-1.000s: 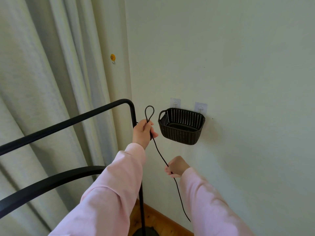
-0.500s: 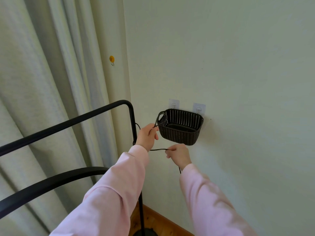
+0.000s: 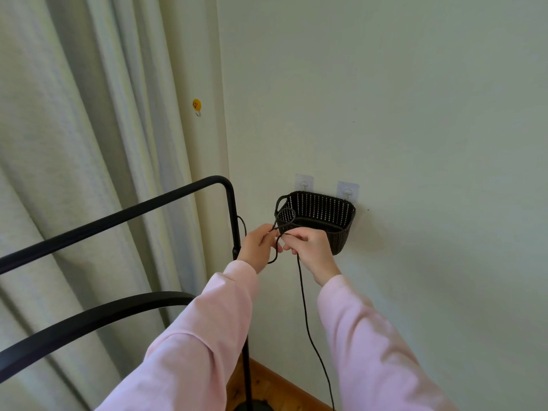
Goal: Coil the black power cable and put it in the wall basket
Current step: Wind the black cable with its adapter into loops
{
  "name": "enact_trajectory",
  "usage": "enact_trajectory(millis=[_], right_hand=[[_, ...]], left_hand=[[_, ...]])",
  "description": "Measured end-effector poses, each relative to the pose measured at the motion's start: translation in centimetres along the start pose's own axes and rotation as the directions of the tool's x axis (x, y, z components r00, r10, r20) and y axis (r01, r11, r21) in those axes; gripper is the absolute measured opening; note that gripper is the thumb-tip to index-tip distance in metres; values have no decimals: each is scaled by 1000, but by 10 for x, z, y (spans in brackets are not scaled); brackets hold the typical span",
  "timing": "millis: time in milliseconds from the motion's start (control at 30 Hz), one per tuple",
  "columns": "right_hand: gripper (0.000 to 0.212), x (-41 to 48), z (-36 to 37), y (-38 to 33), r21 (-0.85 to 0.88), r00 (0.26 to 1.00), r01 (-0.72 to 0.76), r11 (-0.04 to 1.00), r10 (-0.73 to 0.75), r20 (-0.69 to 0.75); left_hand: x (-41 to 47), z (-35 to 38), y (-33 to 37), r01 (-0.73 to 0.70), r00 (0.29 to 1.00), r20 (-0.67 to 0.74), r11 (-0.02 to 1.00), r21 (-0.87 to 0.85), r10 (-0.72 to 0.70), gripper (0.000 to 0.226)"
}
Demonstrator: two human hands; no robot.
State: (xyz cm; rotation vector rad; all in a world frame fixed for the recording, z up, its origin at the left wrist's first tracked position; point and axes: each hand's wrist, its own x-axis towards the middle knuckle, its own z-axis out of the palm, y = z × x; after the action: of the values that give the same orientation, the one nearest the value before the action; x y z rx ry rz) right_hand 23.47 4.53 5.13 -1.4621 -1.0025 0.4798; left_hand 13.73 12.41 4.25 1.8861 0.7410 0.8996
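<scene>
The wall basket (image 3: 342, 238), dark brown and woven, hangs on the pale wall from two clear adhesive hooks (image 3: 304, 183) just above its back rim. Both hands meet just in front of its left end, a little below the rim. The left hand (image 3: 255, 248) is left of the basket, and its fingers (image 3: 264, 232) are pressed together in a pinch on the black power cable (image 3: 302, 292). The right hand (image 3: 312, 249) is directly in front of the basket's lower left corner, and its curled fingers (image 3: 298, 233) pinch the same cable right beside the left hand's grip. A small loop of cable rises from between the two hands and stands in front of the basket's left handle; it may be touching the handle, but the view does not settle this. A second, shorter bend of cable sags below the hands. From the right hand the rest of the cable hangs down below the basket, curving toward the wooden floor (image 3: 268, 384) at the foot of the wall, so none of it lies inside the basket yet. Both arms wear pink sleeves (image 3: 207, 336). Left of the basket stands a black metal rack (image 3: 118, 216), its upright post just behind the left hand. Farther left hangs a pale curtain (image 3: 74, 143), and a small yellow hook (image 3: 196, 104) is stuck on the wall well above and left of the basket.
</scene>
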Motion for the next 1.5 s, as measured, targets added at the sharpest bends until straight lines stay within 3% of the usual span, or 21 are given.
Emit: enact_trajectory(millis=[333,500,633,767,900,1100,1233,1500], right_hand=[[9,10,4,-2,145,990,-19,989,39,-135],[9,7,2,2,24,995,-12,1000,15,-94],[13,8,-1,14,-180,995,-95,979,100,16],[20,6,-4,25,-233,994,-109,966,106,-24],[25,6,-3,14,-74,985,-57,996,44,-170],[18,11,-2,-11,309,961,-62,949,140,-238],[14,12,-4,-18,431,967,-75,899,171,-189],[14,8,6,-29,512,966,-49,858,171,-194]], left_hand=[[-1,2,12,-7,1000,-29,1000,-19,7,27],[4,-5,12,-2,995,-101,998,64,9,28],[6,-7,9,20,988,-154,999,43,-14,35],[7,-8,6,51,985,-165,997,56,-41,35],[7,-7,3,86,988,-133,992,90,-74,33],[4,-2,7,51,997,-69,995,91,-44,27],[2,-1,5,62,998,12,998,24,-62,32],[2,1,6,26,1000,3,1000,-4,-26,37]])
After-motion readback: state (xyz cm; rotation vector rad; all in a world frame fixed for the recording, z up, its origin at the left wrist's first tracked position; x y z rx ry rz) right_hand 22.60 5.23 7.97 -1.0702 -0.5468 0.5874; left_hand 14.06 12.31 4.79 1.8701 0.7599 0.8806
